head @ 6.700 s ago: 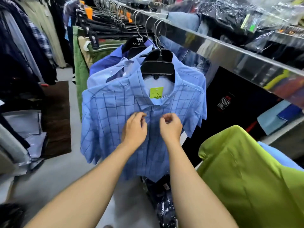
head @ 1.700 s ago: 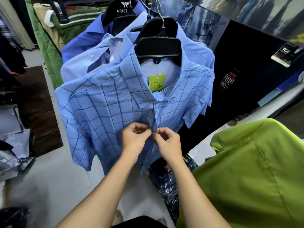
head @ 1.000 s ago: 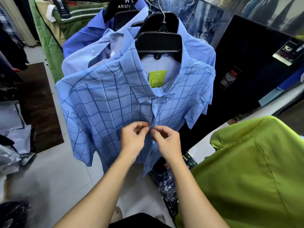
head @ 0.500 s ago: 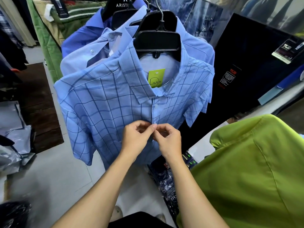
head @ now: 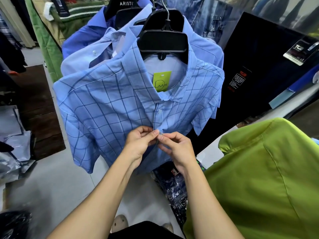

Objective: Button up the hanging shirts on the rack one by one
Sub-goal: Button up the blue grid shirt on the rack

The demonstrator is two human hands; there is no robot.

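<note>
While I stand facing a clothes rack, both my hands meet at the front of a light blue checked shirt (head: 107,107) that hangs on a black hanger (head: 163,41) directly ahead of me. My left hand (head: 138,145) pinches the left edge of the shirt's front opening between thumb and forefinger. My right hand (head: 177,149) pinches the opposite edge, fingertips touching those of the left. Between them sits what appears to be a small button, though it is too tiny and too covered by my fingers to say whether it has gone through its hole.

Above my hands, one white button (head: 159,111) just below the collar is already fastened, and the front lies closed down to where I am working. Below my hands the shirt front is mostly hidden by my wrists, so I judge the lower buttons are still to do. A lime green tag (head: 161,81) hangs inside the collar.

Behind this shirt hang a paler blue shirt (head: 89,57) with its collar open, and a deeper blue shirt (head: 81,37) behind that. Both look unbuttoned at the top, so most of the task remains. A lime green garment (head: 267,178) fills the lower right, near my right forearm.
</note>
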